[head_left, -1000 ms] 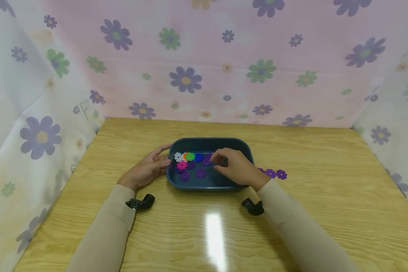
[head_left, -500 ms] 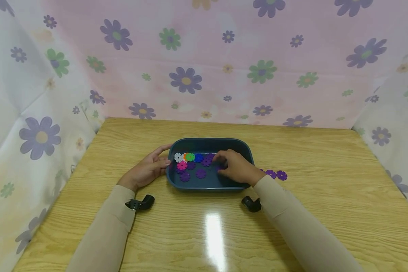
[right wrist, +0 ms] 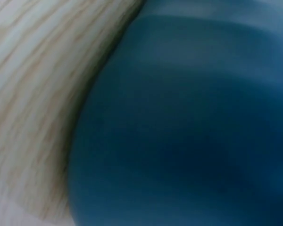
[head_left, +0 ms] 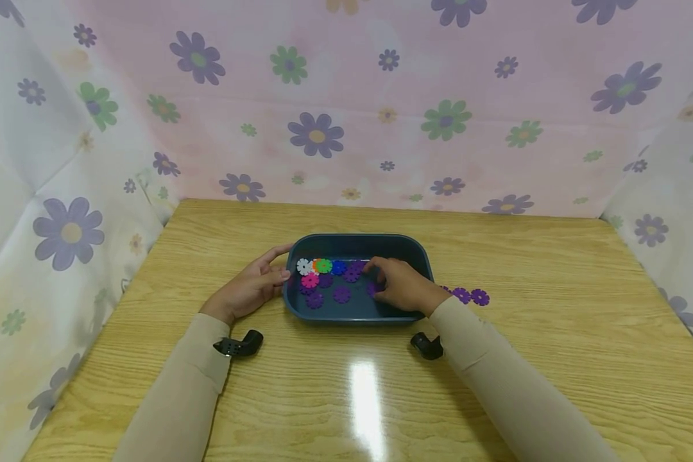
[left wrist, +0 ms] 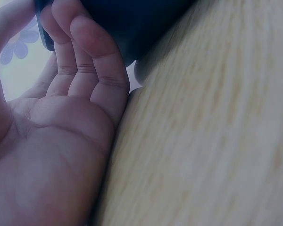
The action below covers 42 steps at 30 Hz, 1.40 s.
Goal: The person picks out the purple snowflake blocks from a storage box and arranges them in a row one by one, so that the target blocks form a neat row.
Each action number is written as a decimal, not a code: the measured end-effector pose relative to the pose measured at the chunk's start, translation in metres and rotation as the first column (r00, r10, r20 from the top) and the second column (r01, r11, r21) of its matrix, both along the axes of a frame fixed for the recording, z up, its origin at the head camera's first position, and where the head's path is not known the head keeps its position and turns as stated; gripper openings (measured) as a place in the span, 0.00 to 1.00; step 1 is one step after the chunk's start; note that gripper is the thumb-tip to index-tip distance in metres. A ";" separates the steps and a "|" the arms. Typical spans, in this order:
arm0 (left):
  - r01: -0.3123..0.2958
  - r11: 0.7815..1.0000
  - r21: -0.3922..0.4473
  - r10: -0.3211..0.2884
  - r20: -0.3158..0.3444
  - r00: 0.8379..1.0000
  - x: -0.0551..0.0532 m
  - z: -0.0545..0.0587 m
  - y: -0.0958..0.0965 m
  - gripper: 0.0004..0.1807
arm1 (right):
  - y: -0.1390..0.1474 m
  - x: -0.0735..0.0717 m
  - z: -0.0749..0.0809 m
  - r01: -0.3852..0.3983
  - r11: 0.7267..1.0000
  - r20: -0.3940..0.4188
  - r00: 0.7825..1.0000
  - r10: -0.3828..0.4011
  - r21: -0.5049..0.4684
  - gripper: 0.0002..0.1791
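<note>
In the head view, a dark blue plastic bin holds several notched snowflake building discs. A white disc, a green disc, a pink disc and a blue disc lie toward its left side, among purple ones. My left hand holds the bin's left end, thumb at the rim; the left wrist view has its curled fingers against the outer wall. Inside the bin's right part is my right hand, thumb and forefinger apart, beside a purple disc it partly covers.
A row of purple discs lies on the wooden table right of the bin, partly hidden by the right hand and wrist. Flowered cloth hangs behind and at both sides. Blurred bin wall fills most of the right wrist view.
My right hand has shifted slightly right and lower inside the bin, and a purple disc has come into sight by its thumb. My left hand and the bin keep their places.
</note>
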<state>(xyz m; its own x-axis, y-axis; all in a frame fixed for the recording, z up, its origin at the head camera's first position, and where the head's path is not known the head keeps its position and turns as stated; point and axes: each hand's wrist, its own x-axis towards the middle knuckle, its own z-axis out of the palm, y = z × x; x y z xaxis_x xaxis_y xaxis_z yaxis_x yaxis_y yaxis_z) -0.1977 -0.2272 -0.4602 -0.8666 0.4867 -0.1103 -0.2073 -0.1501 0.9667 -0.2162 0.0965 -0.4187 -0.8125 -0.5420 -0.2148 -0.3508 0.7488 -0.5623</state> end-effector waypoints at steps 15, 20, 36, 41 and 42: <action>-0.005 1.000 -0.018 0.005 0.003 1.000 0.000 0.000 0.001 0.34 | -0.001 0.001 -0.001 -0.023 1.000 0.020 1.000 0.024 -0.008 0.20; -0.001 1.000 -0.019 0.001 0.002 1.000 -0.001 0.000 0.001 0.34 | -0.001 0.001 -0.001 -0.047 0.999 -0.012 0.999 0.047 -0.009 0.19; -0.009 1.000 -0.015 0.009 0.010 1.000 0.001 0.001 0.001 0.34 | -0.003 0.003 0.003 -0.029 1.000 0.063 0.998 0.029 -0.011 0.16; -0.001 1.000 -0.006 0.001 0.008 1.000 0.000 0.001 0.001 0.34 | -0.004 0.003 0.001 -0.015 0.999 0.052 0.999 0.016 -0.029 0.14; 0.002 1.000 -0.005 -0.002 0.007 1.000 0.000 0.001 0.001 0.34 | -0.004 0.003 0.000 -0.012 0.999 0.052 0.999 0.013 -0.032 0.13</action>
<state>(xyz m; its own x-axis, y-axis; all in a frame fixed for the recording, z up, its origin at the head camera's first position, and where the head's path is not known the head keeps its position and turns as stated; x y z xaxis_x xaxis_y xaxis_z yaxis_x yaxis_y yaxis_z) -0.1978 -0.2266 -0.4591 -0.8648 0.4878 -0.1190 -0.2144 -0.1444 0.9660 -0.2132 0.0929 -0.4183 -0.7938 -0.5593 -0.2390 -0.3298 0.7260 -0.6035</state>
